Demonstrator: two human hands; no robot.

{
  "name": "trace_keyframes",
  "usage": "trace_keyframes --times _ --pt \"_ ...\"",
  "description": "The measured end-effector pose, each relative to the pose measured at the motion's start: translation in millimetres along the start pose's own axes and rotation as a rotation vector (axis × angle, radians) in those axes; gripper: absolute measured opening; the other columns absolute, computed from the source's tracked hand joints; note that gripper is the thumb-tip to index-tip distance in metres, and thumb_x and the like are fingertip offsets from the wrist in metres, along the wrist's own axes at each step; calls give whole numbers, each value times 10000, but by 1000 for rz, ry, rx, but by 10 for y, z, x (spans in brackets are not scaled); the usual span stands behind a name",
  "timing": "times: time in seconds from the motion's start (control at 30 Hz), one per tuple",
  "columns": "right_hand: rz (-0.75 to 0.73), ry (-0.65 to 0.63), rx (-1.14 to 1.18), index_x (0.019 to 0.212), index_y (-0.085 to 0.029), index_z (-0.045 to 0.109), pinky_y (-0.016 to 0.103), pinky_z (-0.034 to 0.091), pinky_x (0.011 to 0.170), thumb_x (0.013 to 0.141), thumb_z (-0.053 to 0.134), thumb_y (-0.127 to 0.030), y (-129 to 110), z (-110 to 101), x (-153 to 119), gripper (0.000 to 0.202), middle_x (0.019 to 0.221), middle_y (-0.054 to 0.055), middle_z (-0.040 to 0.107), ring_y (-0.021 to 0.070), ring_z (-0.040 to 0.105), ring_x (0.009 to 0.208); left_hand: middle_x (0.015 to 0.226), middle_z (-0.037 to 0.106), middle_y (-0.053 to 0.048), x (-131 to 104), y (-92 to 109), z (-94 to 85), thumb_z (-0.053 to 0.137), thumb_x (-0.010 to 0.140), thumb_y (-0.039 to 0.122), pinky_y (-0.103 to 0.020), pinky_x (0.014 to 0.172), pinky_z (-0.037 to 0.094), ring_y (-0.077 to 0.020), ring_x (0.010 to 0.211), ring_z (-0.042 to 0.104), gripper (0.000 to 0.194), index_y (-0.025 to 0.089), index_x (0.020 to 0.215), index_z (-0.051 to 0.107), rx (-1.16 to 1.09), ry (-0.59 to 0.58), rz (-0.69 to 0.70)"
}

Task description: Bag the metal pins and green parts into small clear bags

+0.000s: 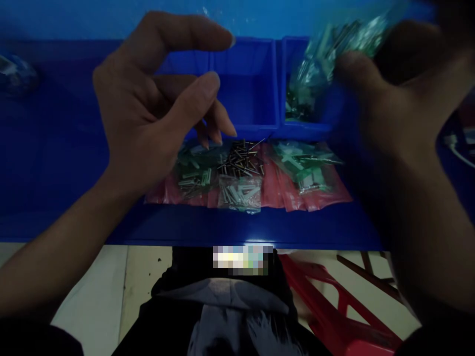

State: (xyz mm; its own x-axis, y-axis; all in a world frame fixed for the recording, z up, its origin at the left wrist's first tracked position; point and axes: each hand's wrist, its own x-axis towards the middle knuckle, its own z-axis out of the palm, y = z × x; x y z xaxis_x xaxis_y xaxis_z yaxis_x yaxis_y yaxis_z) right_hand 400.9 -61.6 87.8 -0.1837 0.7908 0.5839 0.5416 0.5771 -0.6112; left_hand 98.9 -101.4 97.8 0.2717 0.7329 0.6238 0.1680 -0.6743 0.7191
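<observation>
one clear bag point(324, 52) of small parts, pinched in your right hand point(404, 89) by the far right bin point(306, 129), best gripped firmly; your left hand point(148, 104) empty, thumb and forefinger spread

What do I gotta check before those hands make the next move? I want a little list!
1. Right hand has hold of a see-through bag: ok.
2. Left hand free: ok, thumb and pointing finger are apart.
3. That bag shut tight: cannot tell, it's blurry.
4. That bag off the blue box on the right: cannot tell, they overlap in view.
5. Loose metal pieces lined up: not ok, they're a jumbled pile.
</observation>
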Motion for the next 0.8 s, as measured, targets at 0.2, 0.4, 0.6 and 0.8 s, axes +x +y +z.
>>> trace_keyframes --times 0.2,0.4,0.6,0.8 --pt "-41 -156 -332 1099 -284 843 453 483 946 783 907 -375 80 -115 81 335 1089 80 808 299 684 1091 792 715 63 -1 25 -29 658 1047 257 -267 548 637 -200 767 796 224 259 1261 724 45 -11 -81" --pt "-152 -250 -367 1084 -267 834 433 505 1010 957 731 -471 -4 -70 35 261 1158 62 809 268 743 1119 1158 726 21 3 71 -48 668 1045 290 -248 553 625 -156 776 775 242 237 1276 716 132 6 -134" --pt "-377 -166 -283 1098 -248 808 478 549 993 989 681 -319 -250 -8 -76 183 1180 90 803 305 760 1121 879 716 54 2 1 -45 671 1043 261 -228 538 618 -165 759 783 213 238 1251 710 168 32 -63" --pt "-749 -400 -145 1281 -156 708 466 643 841 921 769 -397 -537 69 -196 437 1180 129 792 289 767 1052 930 698 43 -5 -38 -67 654 1051 287 -212 563 634 -159 787 789 219 240 1258 707 189 10 -29"
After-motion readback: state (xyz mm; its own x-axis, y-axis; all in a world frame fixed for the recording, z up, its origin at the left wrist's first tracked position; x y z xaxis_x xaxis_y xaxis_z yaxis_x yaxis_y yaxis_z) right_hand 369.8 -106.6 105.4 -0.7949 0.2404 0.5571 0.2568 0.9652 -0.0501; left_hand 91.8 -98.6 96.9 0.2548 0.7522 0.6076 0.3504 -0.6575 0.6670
